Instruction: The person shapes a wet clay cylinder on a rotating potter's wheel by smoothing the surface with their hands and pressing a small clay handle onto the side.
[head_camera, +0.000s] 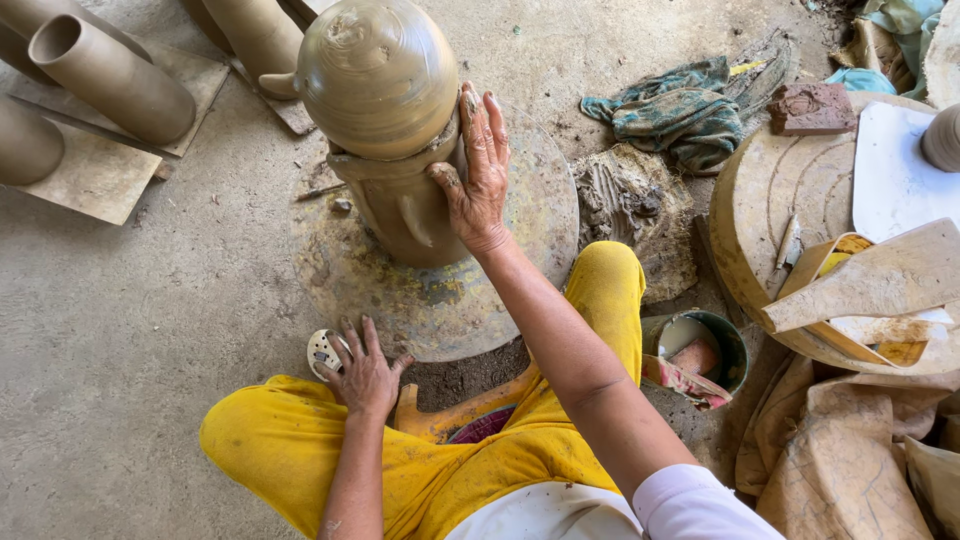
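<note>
A person in yellow trousers sits on a grey concrete floor (130, 330), looking down over a flat, round, clay-smeared turning wheel (540, 230) set low on the ground. At the wheel's centre stands a tall, wet, brown clay pot (385, 110), upright, with a rounded closed top, a narrower body below and small lugs on its side. Its long axis runs straight up toward the camera.

The right hand (478, 175) is the nearer one: it lies flat against the pot's right side, where the bulging top meets the body. Its fingers (480, 130) are pressed together and point away from the person, the thumb hooked round the ridge. The pot lies directly left of that palm, touching it.

The left hand (362, 375) rests well apart, on the person's left foot near the wheel's near edge, fingers loosely spread and holding nothing.

Unfired grey clay cylinders (110, 80) lie at upper left. A small green bucket (700, 350) sits beside the right knee.
</note>
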